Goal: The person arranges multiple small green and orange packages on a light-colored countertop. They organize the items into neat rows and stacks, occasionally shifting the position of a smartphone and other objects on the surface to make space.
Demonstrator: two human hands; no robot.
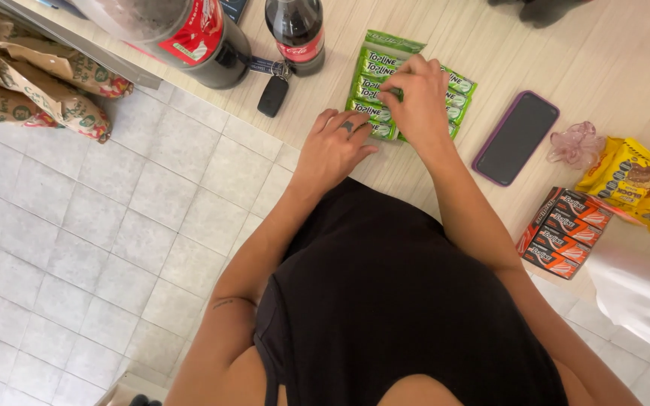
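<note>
Several green gum packs (pixel 374 75) lie in rows on the light wooden counter (pixel 611 60). My right hand (pixel 419 98) rests on top of them, its fingertips pinched on one green pack near the middle of the rows. My left hand (pixel 332 146) lies flat on the counter's near edge, fingers apart, its fingertips touching the lowest green pack. Both forearms reach forward from my black top.
A purple-cased phone (pixel 517 137) lies right of the packs. Further right are a red box of gum packs (pixel 566 231), yellow snack bags (pixel 633 177) and crumpled clear wrap (pixel 577 144). Two dark soda bottles (pixel 295 30) and a car key (pixel 273 94) stand left. Paper bags (pixel 39 83) sit over the tiled floor.
</note>
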